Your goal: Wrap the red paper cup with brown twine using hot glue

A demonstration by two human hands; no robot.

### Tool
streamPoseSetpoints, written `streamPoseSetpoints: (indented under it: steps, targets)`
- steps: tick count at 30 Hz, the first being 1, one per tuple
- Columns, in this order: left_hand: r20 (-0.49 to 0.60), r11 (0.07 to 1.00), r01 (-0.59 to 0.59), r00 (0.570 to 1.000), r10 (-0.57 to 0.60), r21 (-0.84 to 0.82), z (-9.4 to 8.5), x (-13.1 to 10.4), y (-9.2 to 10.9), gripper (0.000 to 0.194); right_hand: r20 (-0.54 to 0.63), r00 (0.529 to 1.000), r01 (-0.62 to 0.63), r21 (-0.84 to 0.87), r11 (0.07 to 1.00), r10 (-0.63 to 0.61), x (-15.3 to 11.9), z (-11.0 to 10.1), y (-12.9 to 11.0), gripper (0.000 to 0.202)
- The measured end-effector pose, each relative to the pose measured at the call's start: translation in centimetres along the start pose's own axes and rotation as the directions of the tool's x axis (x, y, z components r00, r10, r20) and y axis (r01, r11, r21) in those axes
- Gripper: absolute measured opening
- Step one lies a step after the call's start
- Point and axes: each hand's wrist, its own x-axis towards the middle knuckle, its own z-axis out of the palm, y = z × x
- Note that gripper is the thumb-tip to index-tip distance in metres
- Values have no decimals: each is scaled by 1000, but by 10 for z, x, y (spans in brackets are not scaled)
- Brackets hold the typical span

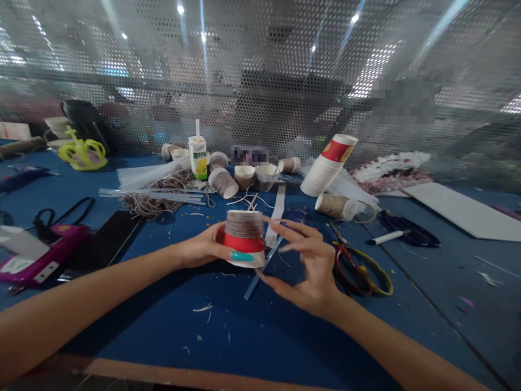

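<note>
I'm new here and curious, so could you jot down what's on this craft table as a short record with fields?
Left hand: holds an upside-down paper cup, its upper part wrapped in brown twine, a red band below
Right hand: open, fingers spread beside the cup
Surface: blue table with scraps
Nearby: scissors, stack of paper cups, drink carton with straw, loose twine
Behind: perforated metal screen

Near table edge [260, 347] open – scissors [362, 269] block right, phone [108, 239] left, cups [244, 176] crowd beyond.
</note>
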Motion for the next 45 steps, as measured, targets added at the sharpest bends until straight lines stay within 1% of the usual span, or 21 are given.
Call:
streamPoseSetpoints:
  steps: [3,6,11,15,18,22,24,26,29,31,33,34,35,36,38,39,42,45]
  targets:
    - [20,999,-1,1000,2,-47,-1,0,0,65,81,995,53,-45,998,-49,4,-6,-7,39]
    - [62,998,5,998,-1,-69,-3,-1,0,64,117,991,68,-32,997,-64,5,-9,-10,34]
    - [115,995,21,993,-10,-94,-4,-2,0,62,92,991,94,12,995,-95,7,-10,-11,32]
    - [132,995,18,991,-5,-97,-5,-2,0,62,46,993,114,-16,993,-113,10,-15,-13,29]
    - [128,996,28,992,-17,-85,-5,-2,1,62,37,994,105,-45,994,-103,11,-19,-15,28]
    - [119,994,33,993,-21,-102,-4,-3,2,63,24,999,33,-46,998,-32,7,-21,-17,28]
    - [119,993,35,993,-21,-113,-4,-3,2,63,-5,1000,-16,-27,1000,16,4,-20,-15,27]
    - [126,993,40,992,-25,-114,-4,-3,2,62,-52,996,-65,22,998,66,0,-18,-13,22]
    - [121,995,46,992,-35,-93,-5,-3,2,63,-146,977,-126,197,972,157,-1,-13,-8,6]
    - [119,996,41,992,-31,-85,-5,-3,1,64,-203,946,-170,356,919,253,0,-11,-7,8]
    - [125,996,35,992,-25,-85,-5,-2,0,65,-227,912,-217,439,872,341,1,-9,-7,12]
    - [128,996,34,992,-23,-87,-5,-2,0,65,-223,908,-227,450,864,355,2,-10,-8,13]
    - [129,995,33,991,-21,-90,-4,-2,0,64,-207,917,-224,445,867,342,2,-10,-9,14]
    - [132,995,30,991,-18,-95,-4,-2,0,63,-173,936,-211,423,881,307,2,-11,-10,15]
    - [143,994,25,990,-9,-108,-3,-1,1,62,-73,973,-182,344,921,220,1,-11,-12,17]
    - [149,993,22,989,-5,-115,-3,-1,2,61,-21,982,-175,289,941,190,0,-11,-12,22]
    - [154,993,44,988,-27,-107,-3,-2,2,61,82,981,-183,142,973,173,-1,-6,-10,40]
    - [128,995,76,989,-67,-71,-3,-2,3,62,136,978,-171,96,981,157,-2,3,-3,52]
